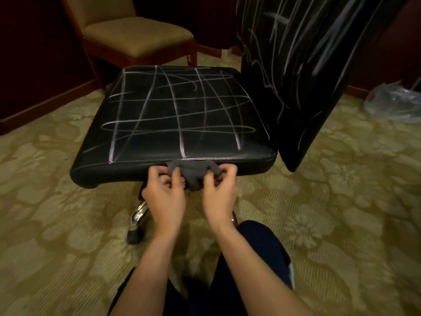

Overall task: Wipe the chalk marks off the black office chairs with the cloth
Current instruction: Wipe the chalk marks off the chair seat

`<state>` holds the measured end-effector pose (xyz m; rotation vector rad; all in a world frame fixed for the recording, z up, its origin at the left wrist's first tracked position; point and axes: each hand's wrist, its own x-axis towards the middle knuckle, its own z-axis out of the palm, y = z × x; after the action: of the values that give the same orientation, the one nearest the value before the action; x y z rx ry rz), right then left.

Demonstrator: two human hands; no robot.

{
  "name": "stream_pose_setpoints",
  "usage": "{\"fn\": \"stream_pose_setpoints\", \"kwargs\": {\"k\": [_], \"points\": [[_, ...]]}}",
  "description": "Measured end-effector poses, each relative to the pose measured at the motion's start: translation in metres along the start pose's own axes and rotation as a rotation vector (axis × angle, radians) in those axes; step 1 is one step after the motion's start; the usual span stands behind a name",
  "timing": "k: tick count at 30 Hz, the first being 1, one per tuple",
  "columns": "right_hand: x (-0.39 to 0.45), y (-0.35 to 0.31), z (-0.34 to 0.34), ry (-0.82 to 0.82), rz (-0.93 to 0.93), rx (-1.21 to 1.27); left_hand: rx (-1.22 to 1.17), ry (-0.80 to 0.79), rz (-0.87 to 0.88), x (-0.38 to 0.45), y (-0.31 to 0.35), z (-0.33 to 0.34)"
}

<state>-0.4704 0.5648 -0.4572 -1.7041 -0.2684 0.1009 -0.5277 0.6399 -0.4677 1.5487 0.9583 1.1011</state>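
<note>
A black office chair fills the middle of the view. Its seat (173, 115) is crossed with white chalk lines, and its backrest (303, 65) on the right carries chalk streaks too. A bunched grey cloth (193, 175) hangs just in front of the seat's near edge. My left hand (165, 192) pinches the cloth's left side and my right hand (219, 192) pinches its right side, both with curled fingers.
A tan upholstered wooden chair (136, 35) stands behind the seat at the back left. A clear plastic bag (396, 103) lies on the patterned carpet at the right. The office chair's chrome base leg and caster (136, 222) show under the seat. My knees are at the bottom.
</note>
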Motion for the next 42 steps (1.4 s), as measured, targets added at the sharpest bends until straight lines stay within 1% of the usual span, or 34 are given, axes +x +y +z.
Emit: {"fn": "stream_pose_setpoints", "kwargs": {"k": [2, 4, 8, 10, 12, 14, 16, 18, 22, 23, 25, 26, 28, 33, 35, 36, 38, 40, 42], "points": [[0.001, 0.002, -0.002, -0.011, 0.022, 0.046, 0.044, 0.02, 0.021, -0.003, 0.001, -0.001], [0.012, 0.005, -0.015, 0.058, 0.038, 0.047, 0.053, -0.021, 0.022, -0.013, 0.009, 0.013], [0.065, 0.011, -0.073, 0.351, 0.073, -0.033, 0.082, -0.285, 0.046, -0.039, 0.036, 0.083], [0.092, 0.012, -0.098, 0.406, 0.088, -0.121, 0.14, -0.369, 0.113, -0.05, 0.058, 0.119], [0.101, 0.011, -0.105, 0.395, 0.078, -0.19, 0.168, -0.412, 0.129, -0.054, 0.071, 0.137], [0.094, 0.006, -0.097, 0.386, 0.035, -0.235, 0.166, -0.388, 0.094, -0.046, 0.065, 0.132], [0.079, 0.0, -0.077, 0.367, -0.013, -0.213, 0.121, -0.323, 0.045, -0.032, 0.051, 0.106], [0.058, -0.005, -0.046, 0.289, -0.039, -0.217, 0.074, -0.228, -0.006, -0.018, 0.037, 0.068], [0.004, -0.019, 0.017, 0.072, -0.097, -0.227, 0.038, 0.004, -0.021, 0.004, 0.018, -0.015], [-0.004, -0.021, 0.025, 0.026, -0.139, -0.256, 0.047, 0.037, -0.034, 0.007, 0.015, -0.027], [-0.005, -0.021, 0.031, 0.007, -0.227, -0.36, 0.093, 0.077, -0.031, 0.012, 0.013, -0.031], [0.0, -0.021, 0.029, 0.027, -0.241, -0.397, 0.133, 0.086, -0.011, 0.013, 0.014, -0.026], [0.016, -0.019, 0.016, 0.097, -0.222, -0.426, 0.185, 0.052, 0.031, 0.007, 0.024, -0.003], [0.065, -0.002, -0.047, 0.267, -0.179, -0.527, 0.226, -0.231, 0.021, -0.027, 0.043, 0.072], [0.074, 0.002, -0.066, 0.307, -0.105, -0.528, 0.213, -0.345, 0.018, -0.041, 0.048, 0.089], [0.073, 0.002, -0.072, 0.314, -0.066, -0.525, 0.207, -0.37, 0.018, -0.046, 0.049, 0.09], [0.058, -0.005, -0.068, 0.27, -0.053, -0.499, 0.154, -0.338, -0.01, -0.044, 0.047, 0.075], [0.035, -0.016, -0.044, 0.177, -0.107, -0.443, 0.067, -0.227, -0.053, -0.028, 0.036, 0.04], [0.007, -0.027, -0.007, 0.091, -0.195, -0.429, 0.015, -0.088, -0.032, -0.009, 0.02, -0.01]]}}
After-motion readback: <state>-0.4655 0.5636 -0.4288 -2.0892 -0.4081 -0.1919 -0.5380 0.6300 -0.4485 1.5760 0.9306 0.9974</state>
